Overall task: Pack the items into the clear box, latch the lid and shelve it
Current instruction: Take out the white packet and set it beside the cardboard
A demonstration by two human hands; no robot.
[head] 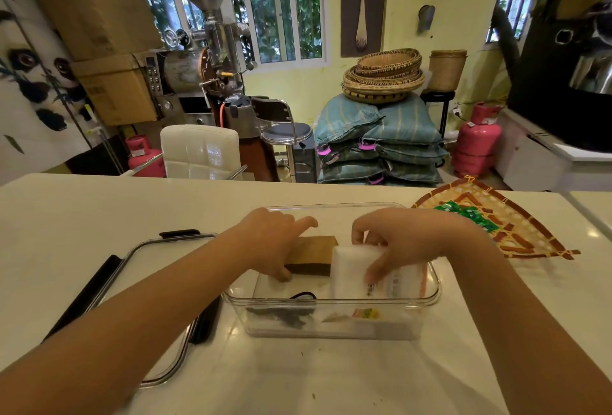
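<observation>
Packing step in hand. Clear box (430, 288) sits mid-table, open; its lid (155, 282) with black latches lies flat just left of it. Left hand (275, 242) grips a brown block (313, 254) over the box's left half. Right hand (404, 242) pinches a white packet (354, 270) going in at the right. A black cord (303, 295) is already inside. Next, probably: seat both items flat and let go, then fetch the lid.

The person at the white table (99, 202) is showing two bare forearms, with no sleeves reaching into view. The left hand (271, 242) and right hand (400, 242) above that table are wearing no gloves, rings or watch.
</observation>
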